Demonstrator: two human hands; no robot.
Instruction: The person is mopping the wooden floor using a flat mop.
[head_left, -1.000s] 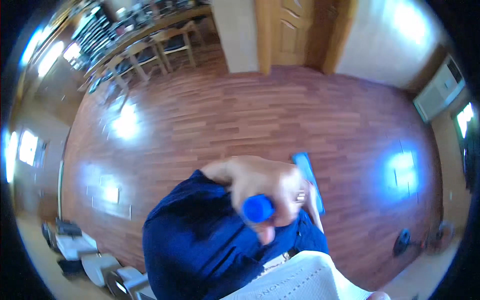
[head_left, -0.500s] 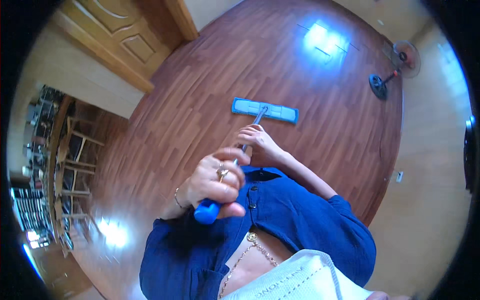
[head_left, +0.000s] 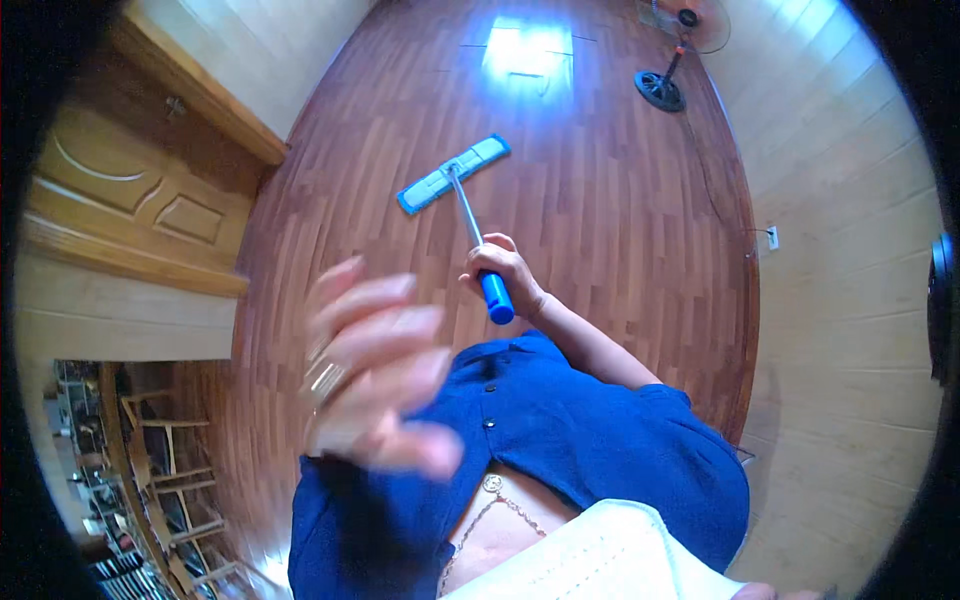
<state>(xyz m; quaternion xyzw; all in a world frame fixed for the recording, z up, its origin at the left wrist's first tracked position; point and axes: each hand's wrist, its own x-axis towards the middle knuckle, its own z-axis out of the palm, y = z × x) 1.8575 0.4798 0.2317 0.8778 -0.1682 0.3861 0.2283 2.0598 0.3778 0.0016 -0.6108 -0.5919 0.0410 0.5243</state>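
A flat mop (head_left: pixel 430 190) with a light-blue rectangular pad lies against the wood floor ahead, its pad tilted up to the right. The thin metal pole runs back toward me and ends in a blue grip (head_left: pixel 496 298). My right hand (head_left: pixel 503 262) is wrapped round the pole just where the blue grip begins. Off to the left, close to my chest, my left hand (head_left: pixel 372 370) is raised with its fingers apart, smeared by motion. It wears rings and touches nothing; the handle's end is a short way to its right.
A standing fan (head_left: pixel 660 90) is at the far right by the wall, its cord trailing along the floor to a wall socket (head_left: pixel 772 238). At left are a wooden door (head_left: pixel 150 190) and, lower, several wooden chairs (head_left: pixel 175 435) beside a long table or counter.
My left hand has let go of the blue grip and moved left. The mop pad has swung and shifted left and farther away, while my right hand stays on the pole. The view has turned right.
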